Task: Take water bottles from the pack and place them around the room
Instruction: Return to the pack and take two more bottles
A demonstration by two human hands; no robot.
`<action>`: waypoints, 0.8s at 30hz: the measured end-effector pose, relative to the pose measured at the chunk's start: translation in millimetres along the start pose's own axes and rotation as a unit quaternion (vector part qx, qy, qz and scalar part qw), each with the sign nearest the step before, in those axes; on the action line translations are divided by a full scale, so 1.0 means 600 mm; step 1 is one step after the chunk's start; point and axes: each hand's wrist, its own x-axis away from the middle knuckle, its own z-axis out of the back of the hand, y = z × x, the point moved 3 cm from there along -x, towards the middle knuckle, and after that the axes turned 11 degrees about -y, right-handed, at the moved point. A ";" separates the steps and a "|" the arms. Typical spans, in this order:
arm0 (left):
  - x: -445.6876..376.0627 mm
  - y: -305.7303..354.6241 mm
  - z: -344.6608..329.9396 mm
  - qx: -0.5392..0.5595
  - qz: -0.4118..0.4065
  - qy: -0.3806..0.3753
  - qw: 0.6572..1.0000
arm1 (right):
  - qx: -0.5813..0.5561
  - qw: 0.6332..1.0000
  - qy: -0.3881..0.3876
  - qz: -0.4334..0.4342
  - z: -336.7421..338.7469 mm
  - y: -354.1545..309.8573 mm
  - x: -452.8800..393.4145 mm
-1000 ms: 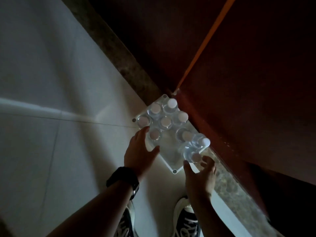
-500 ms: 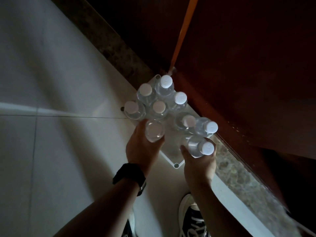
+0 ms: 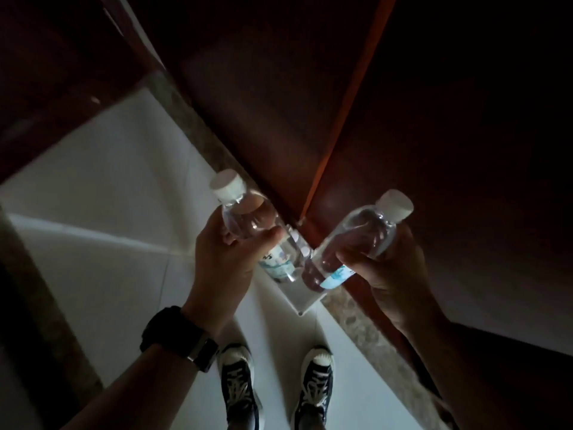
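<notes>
Nearest, at the bottom edge: two dark laced shoes on pale floor tiles, and a black watch on the left wrist. Above these, both hands raised, each curled round a clear water bottle. Left hand wrapped about the middle of the left bottle, thumb across its front, white cap pointing up and to the far left, labelled base angled down toward the centre. Right hand gripping the right bottle the same way, cap tilted up and to the far right. Long axes crossed into a rough V, the two bases close together, touching or just apart not settled in this dim light. Straight below and beyond the bases, between the hands, only a pale corner of the pack showing on the floor against a speckled stone skirting; remaining bottles mostly hidden behind the held pair. Farthest, dark red-brown wooden panels with an orange strip, detail lost in shadow. No placing spot in view, so likely a turn away needed next.
</notes>
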 end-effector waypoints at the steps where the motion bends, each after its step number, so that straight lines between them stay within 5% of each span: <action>1: 0.004 0.076 -0.008 0.040 -0.008 -0.002 0.999 | -0.017 0.999 -0.022 0.023 0.004 -0.076 0.009; 5: 0.038 0.357 -0.038 0.156 -0.001 -0.042 0.987 | -0.124 0.984 -0.084 0.098 0.000 -0.353 0.061; 13: 0.138 0.804 -0.067 0.133 -0.063 -0.096 0.984 | -0.191 0.958 -0.097 0.190 -0.012 -0.760 0.213; 18: 0.174 0.928 -0.096 0.146 -0.086 -0.192 0.967 | -0.220 0.952 -0.070 0.202 -0.015 -0.875 0.306; 24: 0.220 0.966 -0.163 0.178 -0.042 -0.376 0.909 | -0.180 0.951 0.072 0.240 0.029 -0.899 0.415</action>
